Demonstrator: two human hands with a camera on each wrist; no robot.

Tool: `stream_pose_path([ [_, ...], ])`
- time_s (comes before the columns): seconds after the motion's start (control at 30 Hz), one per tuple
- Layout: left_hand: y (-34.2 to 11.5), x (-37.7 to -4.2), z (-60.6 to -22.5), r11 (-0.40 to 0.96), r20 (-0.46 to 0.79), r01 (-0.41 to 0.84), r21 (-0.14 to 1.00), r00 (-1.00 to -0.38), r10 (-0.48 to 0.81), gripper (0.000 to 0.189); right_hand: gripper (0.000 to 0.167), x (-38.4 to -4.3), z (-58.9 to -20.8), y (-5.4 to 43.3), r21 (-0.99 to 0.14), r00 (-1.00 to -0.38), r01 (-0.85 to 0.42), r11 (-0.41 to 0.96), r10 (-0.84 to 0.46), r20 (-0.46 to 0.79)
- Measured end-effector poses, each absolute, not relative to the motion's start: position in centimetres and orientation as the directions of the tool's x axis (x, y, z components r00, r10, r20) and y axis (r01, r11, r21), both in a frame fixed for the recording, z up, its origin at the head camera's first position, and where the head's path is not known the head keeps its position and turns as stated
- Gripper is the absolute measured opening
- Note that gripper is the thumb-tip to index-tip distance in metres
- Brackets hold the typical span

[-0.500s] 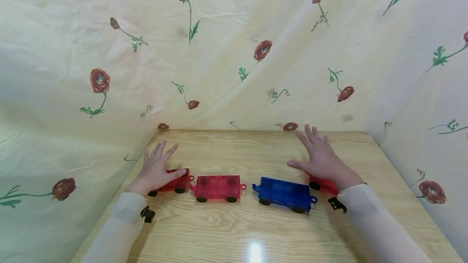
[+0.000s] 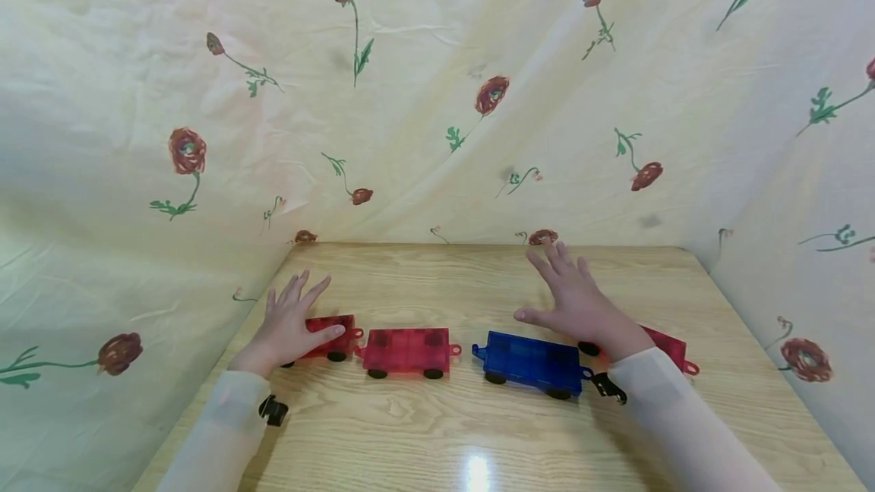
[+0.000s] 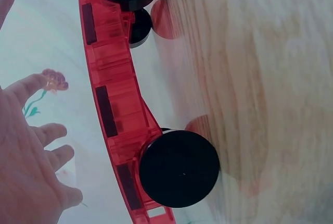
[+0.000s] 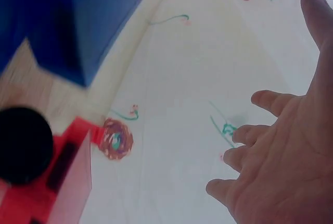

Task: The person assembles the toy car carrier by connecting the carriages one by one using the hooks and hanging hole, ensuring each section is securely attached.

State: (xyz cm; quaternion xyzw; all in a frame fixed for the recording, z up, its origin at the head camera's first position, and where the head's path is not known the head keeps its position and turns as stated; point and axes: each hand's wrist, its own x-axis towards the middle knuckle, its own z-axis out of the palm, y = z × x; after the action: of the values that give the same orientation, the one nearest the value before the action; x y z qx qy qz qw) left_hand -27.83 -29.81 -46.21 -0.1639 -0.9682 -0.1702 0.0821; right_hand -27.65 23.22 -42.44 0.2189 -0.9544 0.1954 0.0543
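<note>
My left hand (image 2: 290,329), fingers spread, overlaps the left red toy train wagon (image 2: 331,336) in the head view. In the left wrist view that wagon's red side (image 3: 112,73) and black wheel (image 3: 179,168) stand beside the spread fingers (image 3: 54,130). A second red wagon (image 2: 406,350) follows, its hook close to the first one's loop. Across a gap is a blue wagon (image 2: 533,361), slightly angled. My right hand (image 2: 577,306) is spread above and behind it, holding nothing. Its wrist partly hides another red wagon (image 2: 663,344) on the right.
The wagons stand in a row on a light wood-grain table (image 2: 410,431). Cloth with printed red flowers (image 2: 424,97) hangs behind the table and along both sides. Black wrist-camera pieces (image 2: 273,410) sit under both wrists.
My right hand has moved left, and more of the far-right red wagon shows behind the wrist. The left hand has shifted slightly left and nearer. The middle red and blue wagons have stayed put.
</note>
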Motion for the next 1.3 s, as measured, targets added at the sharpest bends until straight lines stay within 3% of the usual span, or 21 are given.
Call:
stream_pose_path([
  [0.67, -30.2, -26.3, -47.4, 0.875, 0.164, 0.309, 0.373, -0.95, 0.265, 0.1, 0.111, -25.3, -42.5, 17.9, -0.295, -0.84, -0.542, 0.787, -0.516, 0.165],
  [1.3, -30.5, -25.4, -48.3, 0.85, 0.142, 0.322, 0.416, -0.947, 0.29, 0.102, 0.106, -23.7, -42.8, 14.1, -0.393, -0.767, -0.626, 0.673, -0.623, 0.155],
])
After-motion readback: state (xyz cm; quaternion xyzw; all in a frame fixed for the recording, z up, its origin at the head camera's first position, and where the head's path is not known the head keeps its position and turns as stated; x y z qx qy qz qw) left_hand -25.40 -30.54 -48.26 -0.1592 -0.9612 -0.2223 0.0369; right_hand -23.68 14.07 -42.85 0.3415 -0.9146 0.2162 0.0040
